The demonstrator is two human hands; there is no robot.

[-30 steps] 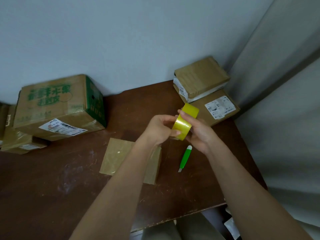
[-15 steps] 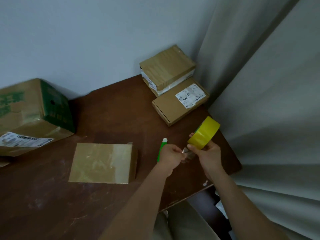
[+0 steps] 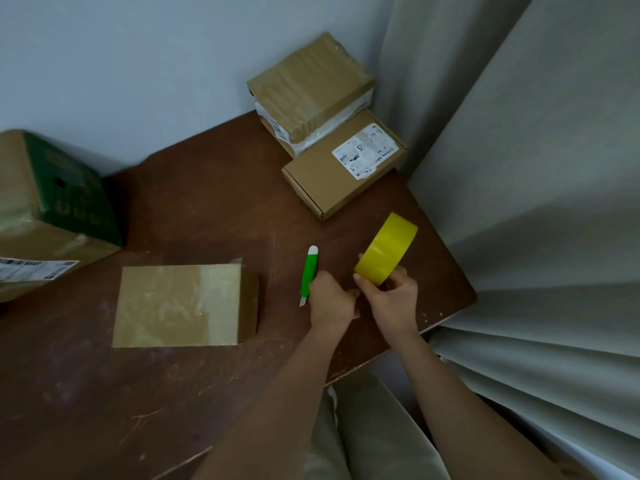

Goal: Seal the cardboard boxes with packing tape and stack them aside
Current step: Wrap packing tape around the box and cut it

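A: Head view. Right hand (image 3: 393,301) grips the yellow tape roll (image 3: 386,249) from below, above the table (image 3: 194,202) near its right edge.

B: Left hand (image 3: 330,299)?

A: Fingers curled, pinching at the roll's underside; the tape end itself I cannot make out. Green knife (image 3: 308,273) lies just beside it, small box (image 3: 180,304) further left, two boxes (image 3: 325,133) stacked in the corner
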